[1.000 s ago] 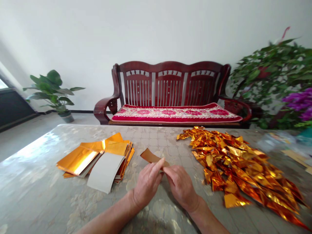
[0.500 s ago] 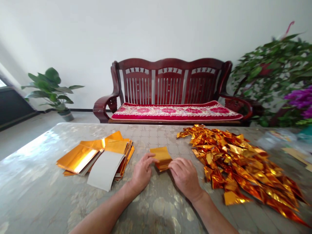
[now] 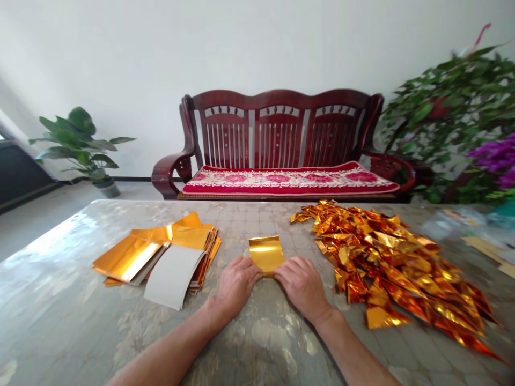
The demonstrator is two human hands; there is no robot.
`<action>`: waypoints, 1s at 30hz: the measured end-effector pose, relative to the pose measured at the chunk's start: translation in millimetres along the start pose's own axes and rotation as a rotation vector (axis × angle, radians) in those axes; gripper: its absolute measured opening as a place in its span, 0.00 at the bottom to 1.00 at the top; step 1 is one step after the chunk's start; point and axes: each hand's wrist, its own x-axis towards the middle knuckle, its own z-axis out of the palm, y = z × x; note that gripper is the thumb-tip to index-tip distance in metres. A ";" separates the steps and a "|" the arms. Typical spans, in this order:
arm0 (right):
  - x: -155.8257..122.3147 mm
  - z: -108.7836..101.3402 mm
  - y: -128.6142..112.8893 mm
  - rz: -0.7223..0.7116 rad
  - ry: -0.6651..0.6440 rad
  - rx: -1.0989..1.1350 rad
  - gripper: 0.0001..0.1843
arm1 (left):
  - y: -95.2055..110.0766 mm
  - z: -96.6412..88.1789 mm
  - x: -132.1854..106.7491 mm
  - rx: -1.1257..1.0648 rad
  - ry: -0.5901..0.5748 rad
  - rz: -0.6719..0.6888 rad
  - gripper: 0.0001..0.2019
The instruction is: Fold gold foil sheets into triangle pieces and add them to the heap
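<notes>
A small sheet of gold foil paper (image 3: 266,253) lies on the patterned table (image 3: 64,300) in front of me, shiny side up. My left hand (image 3: 237,284) and my right hand (image 3: 302,287) press its near edge with curled fingers, one hand at each corner. To the left lies a stack of flat gold foil sheets (image 3: 161,257), with one sheet turned white side up (image 3: 173,277). On the right is a big pile of folded gold foil pieces (image 3: 394,262).
A dark red wooden bench (image 3: 277,145) with a red flowered cushion stands behind the table. One potted plant (image 3: 80,145) is at the far left, with leafy plants and purple flowers (image 3: 462,118) at the right. Clear bags (image 3: 458,222) lie at the table's far right.
The foil sheet, held up bent with its brown back showing, has been laid down gold side up. Both hands moved forward and lowered onto its near edge.
</notes>
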 end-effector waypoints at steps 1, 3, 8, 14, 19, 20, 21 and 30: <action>-1.0 -0.4 3.4 0.016 -0.009 0.019 0.05 | -2.2 -0.3 0.5 -0.007 -0.009 -0.023 0.14; -2.5 -0.3 9.9 0.047 -0.036 0.060 0.05 | -6.5 -0.5 1.6 -0.025 -0.028 -0.078 0.13; -0.5 3.7 16.9 0.088 -0.070 0.147 0.05 | -13.8 3.4 5.8 -0.094 -0.064 -0.156 0.12; 3.4 3.5 12.4 0.070 -0.062 0.144 0.09 | -14.8 4.0 5.2 -0.133 -0.063 -0.174 0.13; 2.9 4.3 11.0 0.116 -0.073 0.136 0.10 | -14.2 1.6 5.5 -0.051 -0.076 -0.235 0.13; 3.1 5.0 11.1 0.140 -0.081 0.139 0.10 | -13.8 1.3 6.2 -0.038 -0.080 -0.249 0.13; 3.3 5.8 11.3 0.170 -0.088 0.140 0.10 | -13.2 1.0 7.0 -0.030 -0.083 -0.262 0.13; 6.4 8.2 10.0 0.341 -0.108 0.104 0.09 | -9.7 -1.7 14.0 -0.031 -0.092 -0.331 0.13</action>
